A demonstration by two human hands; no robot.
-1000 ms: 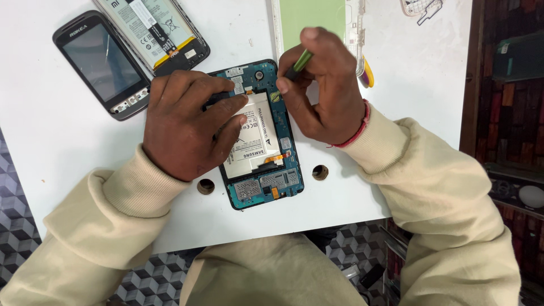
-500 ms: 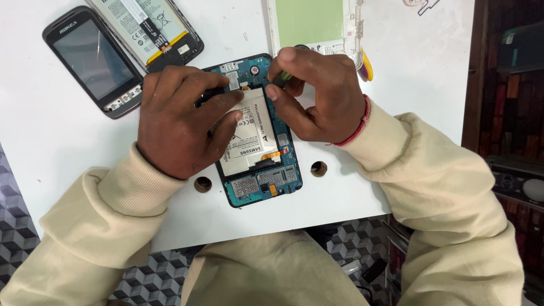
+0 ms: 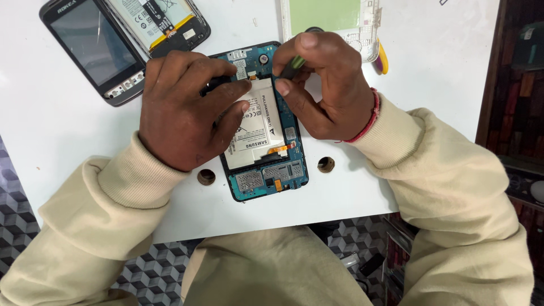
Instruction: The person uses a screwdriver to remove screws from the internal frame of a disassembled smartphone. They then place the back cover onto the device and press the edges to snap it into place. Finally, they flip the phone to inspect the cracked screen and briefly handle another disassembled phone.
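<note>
White table (image 3: 396, 187): everything is laid out on it, two round holes can be seen near its front edge, one on each side of the lower end of the opened device
Opened device (image 3: 266, 170): a phone with its back cover off, laid flat in the middle of the table, teal circuit board exposed, top end pointed away from the person
Battery (image 3: 256, 133): silver-white pack, seated in the middle of the opened device, partly covered by the left hand
Orange flex strip (image 3: 281, 149): seen at the battery's lower right corner, lying over the board
Left hand (image 3: 181, 110): pressed flat-ish on the left side of the opened device, fingers curled over its upper left edge and onto the battery – something dark is tucked under the fingertips, what it is can't be told
Right hand (image 3: 326, 85): closed in a pinch around a green tool, thumb and fingers bunched at the top right of the battery
Green tool (image 3: 295, 64): only a short bit is visible between the fingers, tip is hidden, angled down toward the device's top edge
Red thread band (image 3: 368, 116): worn on the right wrist, just above the cream sleeve
Dark phone (image 3: 93, 51): screen up, at the far left of the table, well apart from the hands
Second opened phone (image 3: 161, 20): just beside the dark phone, its own battery showing
White frame with green panel (image 3: 326, 17): at the far edge – right behind the right hand
</note>
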